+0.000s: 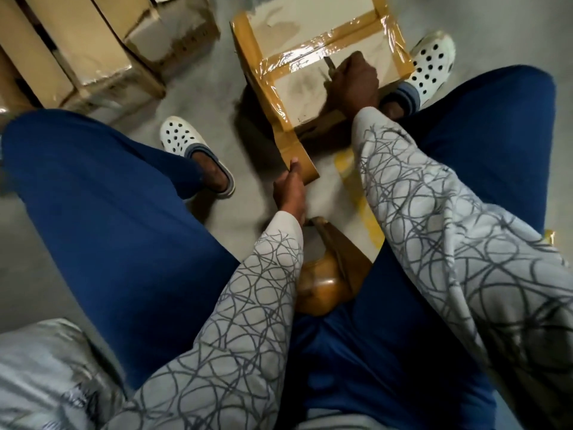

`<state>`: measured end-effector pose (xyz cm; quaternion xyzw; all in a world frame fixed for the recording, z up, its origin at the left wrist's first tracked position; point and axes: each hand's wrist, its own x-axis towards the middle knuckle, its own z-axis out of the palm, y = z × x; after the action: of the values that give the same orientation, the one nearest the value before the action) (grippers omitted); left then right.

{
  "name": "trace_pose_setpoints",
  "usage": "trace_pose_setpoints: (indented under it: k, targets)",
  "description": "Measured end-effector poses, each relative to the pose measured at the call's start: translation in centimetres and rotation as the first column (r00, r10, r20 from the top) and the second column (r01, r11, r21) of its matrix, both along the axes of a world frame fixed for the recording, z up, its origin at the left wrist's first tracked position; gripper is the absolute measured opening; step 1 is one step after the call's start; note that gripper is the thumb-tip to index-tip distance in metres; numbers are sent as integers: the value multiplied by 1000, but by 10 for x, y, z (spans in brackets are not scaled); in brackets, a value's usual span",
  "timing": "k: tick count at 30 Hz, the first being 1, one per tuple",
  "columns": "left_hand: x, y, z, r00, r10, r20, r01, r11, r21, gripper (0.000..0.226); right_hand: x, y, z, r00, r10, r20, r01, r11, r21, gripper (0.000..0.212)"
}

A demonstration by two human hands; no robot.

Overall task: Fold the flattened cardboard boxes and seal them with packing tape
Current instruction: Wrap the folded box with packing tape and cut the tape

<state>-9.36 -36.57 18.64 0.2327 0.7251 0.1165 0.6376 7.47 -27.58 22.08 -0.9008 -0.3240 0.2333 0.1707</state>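
Box: cardboard box sits on the floor between my feet, its top face and edges banded with glossy brown tape.
Left hand: left hand is low, on my side of the box; fingers pinch the free end of a tape strip running from the box's near corner.
Right hand: right hand rests on the box top, fingers clenched around a thin grey blade, tip close to a tape band.
Tape roll: brown tape roll lies between my thighs, just beside my left sleeve.
Surroundings: stacked cartons at far left; white clogs on both feet.
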Motion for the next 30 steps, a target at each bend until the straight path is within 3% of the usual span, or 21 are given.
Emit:
trace_pose_setpoints:
  k: [5, 9, 13, 15, 17, 20, 23, 24, 26, 27, 28, 30]
  targets:
    - [1, -5, 7, 998, -17, -68, 18, 1000, 19, 46, -59, -36, 17, 909, 407, -92, -393, 909, 139, 32]
    - [-2, -8, 10, 997, -36, -66, 38, 999, 27, 45, -72, -74, 9, 845, 495, -201, -480, 869, 118, 61]
    - [-4, -7, 10, 994, -70, -88, 74, 996, 44, 52, -59, -92, 0, 872, 489, -4, -482, 861, 161, 24]
    - [-4, -8, 7, 995, -68, -76, 70, 997, 18, 53, -50, -90, -1, 875, 465, 136, -484, 855, 188, 24]
    - [-8, -7, 15, 996, -70, -58, 70, 998, 4, 54, -44, -86, 4, 848, 500, 173, -525, 836, 159, 26]
    - [-12, -6, 27, 996, -84, -43, 85, 996, 20, 50, -44, -74, 24, 729, 656, 198, -684, 710, 169, 21]
    - [-15, -8, 24, 994, -91, -56, 93, 995, 38, 50, -56, -50, 45, 611, 713, 345, -789, 516, 334, 29]
    - [-16, -7, 23, 995, -85, -57, 87, 996, 37, 50, -59, -44, 42, 543, 728, 418, -838, 442, 319, 27]
    - [-17, -5, 17, 994, -92, -65, 95, 994, 47, 48, -47, -46, 13, 322, 821, 472, -945, 307, 111, 23]
    - [-17, -6, 15, 991, -111, -78, 115, 992, 52, 47, -32, -55, -4, 261, 890, 373, -951, 304, -60, 24]
    - [-18, -10, 14, 987, -121, -104, 127, 991, 45, 46, -18, -70, -17, 264, 935, 236, -920, 318, -229, 26]
    - [-18, -6, 8, 985, -111, -133, 112, 994, -6, 43, 12, -98, -33, 355, 933, 56, -818, 339, -465, 30]
